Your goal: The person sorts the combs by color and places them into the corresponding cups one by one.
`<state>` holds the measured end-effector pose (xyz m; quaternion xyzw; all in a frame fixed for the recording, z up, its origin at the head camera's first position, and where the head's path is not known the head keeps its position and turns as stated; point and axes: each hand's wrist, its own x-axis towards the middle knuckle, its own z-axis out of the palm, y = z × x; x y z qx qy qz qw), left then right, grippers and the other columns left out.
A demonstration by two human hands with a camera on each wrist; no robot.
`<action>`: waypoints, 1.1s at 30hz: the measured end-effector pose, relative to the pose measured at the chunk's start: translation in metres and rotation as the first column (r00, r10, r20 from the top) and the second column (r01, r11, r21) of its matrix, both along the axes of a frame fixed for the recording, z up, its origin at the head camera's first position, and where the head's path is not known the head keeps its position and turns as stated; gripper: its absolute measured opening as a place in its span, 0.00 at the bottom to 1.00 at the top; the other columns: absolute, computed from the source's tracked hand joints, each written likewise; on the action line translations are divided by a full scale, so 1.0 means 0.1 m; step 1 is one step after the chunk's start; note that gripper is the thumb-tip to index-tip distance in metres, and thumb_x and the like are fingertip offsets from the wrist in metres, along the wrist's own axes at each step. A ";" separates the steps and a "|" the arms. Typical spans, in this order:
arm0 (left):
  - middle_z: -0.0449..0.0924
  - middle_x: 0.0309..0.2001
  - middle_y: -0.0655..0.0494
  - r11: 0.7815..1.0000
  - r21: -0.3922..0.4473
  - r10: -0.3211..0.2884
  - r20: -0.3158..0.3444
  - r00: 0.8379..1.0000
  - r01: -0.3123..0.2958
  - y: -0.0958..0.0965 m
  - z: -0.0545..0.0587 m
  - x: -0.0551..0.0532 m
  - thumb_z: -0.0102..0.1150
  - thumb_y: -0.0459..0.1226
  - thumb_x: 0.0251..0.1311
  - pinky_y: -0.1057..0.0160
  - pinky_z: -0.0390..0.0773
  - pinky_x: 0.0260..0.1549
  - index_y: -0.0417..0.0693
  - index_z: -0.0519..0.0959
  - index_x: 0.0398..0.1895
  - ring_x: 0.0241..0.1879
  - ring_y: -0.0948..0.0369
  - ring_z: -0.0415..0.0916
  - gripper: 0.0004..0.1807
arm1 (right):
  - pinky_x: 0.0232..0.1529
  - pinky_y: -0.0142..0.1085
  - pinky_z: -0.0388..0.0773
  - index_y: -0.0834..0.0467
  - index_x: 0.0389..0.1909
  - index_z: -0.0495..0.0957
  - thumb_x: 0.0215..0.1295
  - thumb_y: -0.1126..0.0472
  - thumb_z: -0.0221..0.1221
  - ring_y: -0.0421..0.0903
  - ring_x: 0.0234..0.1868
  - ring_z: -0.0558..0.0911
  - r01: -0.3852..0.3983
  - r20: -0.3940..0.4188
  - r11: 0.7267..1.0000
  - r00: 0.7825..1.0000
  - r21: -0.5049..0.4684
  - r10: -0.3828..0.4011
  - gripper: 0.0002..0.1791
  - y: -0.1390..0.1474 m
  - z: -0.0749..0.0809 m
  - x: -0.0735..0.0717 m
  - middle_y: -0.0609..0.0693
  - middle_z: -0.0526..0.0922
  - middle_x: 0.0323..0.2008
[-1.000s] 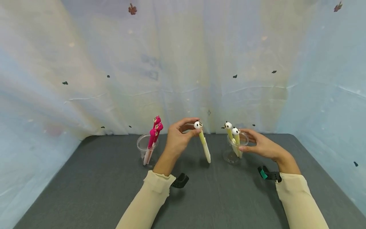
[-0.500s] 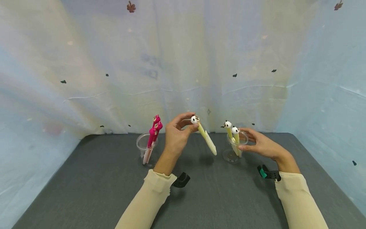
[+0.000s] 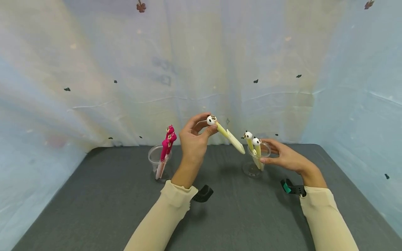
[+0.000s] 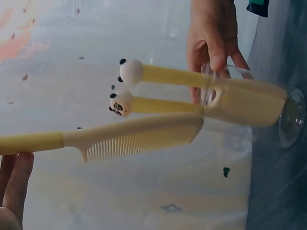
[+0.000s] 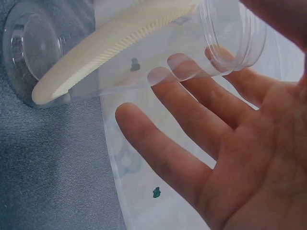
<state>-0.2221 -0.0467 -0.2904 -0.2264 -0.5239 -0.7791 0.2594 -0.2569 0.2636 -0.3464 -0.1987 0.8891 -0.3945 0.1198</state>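
My left hand (image 3: 193, 143) pinches a comb (image 3: 235, 141) by its panda-topped end. Its yellow handle leads into a cream toothed part, which slants down to the right in the head view. In the left wrist view the comb's tip overlaps the mouth of a clear plastic jar (image 5: 250, 36). Two more panda-topped pieces with yellow handles (image 4: 172, 75) stand in that jar, cream ends down; comb teeth (image 5: 120, 50) show on one in the right wrist view. My right hand (image 3: 287, 157) holds the jar near its rim, thumb in front and fingers behind.
To the left on the dark grey table (image 3: 103, 202) stands another clear jar (image 3: 153, 158), holding several magenta character-topped pieces (image 3: 166, 148) with pale pink lower ends. A patterned curtain (image 3: 194, 69) hangs behind the table and along its sides.
The comb in my left hand has risen off the table, its head moving up and left while its lower end swung right and up toward the jar. My right hand keeps its hold.
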 end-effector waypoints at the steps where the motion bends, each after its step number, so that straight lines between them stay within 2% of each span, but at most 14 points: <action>1: 0.84 0.42 0.60 1.000 0.009 -0.001 -0.003 1.000 0.001 0.01 0.01 0.00 0.65 0.18 0.53 0.55 0.87 0.42 0.24 0.75 0.53 0.41 0.64 0.85 0.22 | 0.65 0.68 0.64 0.52 0.79 0.48 0.67 0.45 0.63 0.69 0.77 0.52 0.000 0.000 1.000 1.000 0.003 0.000 0.48 0.00 0.00 0.00 0.63 0.52 0.77; 9: 0.84 0.40 0.62 0.999 0.032 -0.001 -0.031 1.000 0.002 0.11 0.09 0.00 0.65 0.17 0.52 0.55 0.87 0.42 0.23 0.76 0.51 0.41 0.65 0.84 0.21 | 0.65 0.68 0.63 0.52 0.78 0.48 0.67 0.45 0.63 0.69 0.77 0.52 0.002 -0.002 1.000 1.000 0.001 -0.002 0.47 0.00 0.01 0.03 0.63 0.52 0.78; 23: 0.83 0.42 0.62 0.999 -0.025 -0.027 -0.030 0.999 0.026 0.19 0.07 0.03 0.66 0.19 0.54 0.53 0.87 0.43 0.25 0.76 0.52 0.41 0.64 0.84 0.21 | 0.66 0.68 0.63 0.54 0.79 0.47 0.67 0.46 0.63 0.70 0.77 0.51 0.003 0.013 1.000 1.000 -0.009 -0.003 0.48 -0.01 -0.01 0.04 0.64 0.51 0.78; 30: 0.82 0.45 0.45 1.000 -0.016 0.002 0.008 1.000 -0.002 0.19 0.07 0.06 0.66 0.21 0.55 0.53 0.87 0.43 0.32 0.78 0.52 0.41 0.63 0.84 0.20 | 0.66 0.69 0.62 0.52 0.79 0.47 0.67 0.45 0.63 0.69 0.77 0.51 0.006 0.005 1.000 1.000 0.003 -0.006 0.48 -0.04 -0.02 0.01 0.63 0.49 0.78; 33: 0.81 0.46 0.42 1.000 -0.017 0.016 0.018 1.000 -0.015 0.19 0.07 0.06 0.66 0.21 0.54 0.54 0.87 0.43 0.33 0.79 0.52 0.42 0.63 0.84 0.20 | 0.65 0.68 0.63 0.51 0.79 0.47 0.67 0.45 0.63 0.69 0.77 0.50 0.003 0.009 1.000 1.000 0.001 -0.003 0.48 -0.05 -0.03 0.01 0.62 0.49 0.78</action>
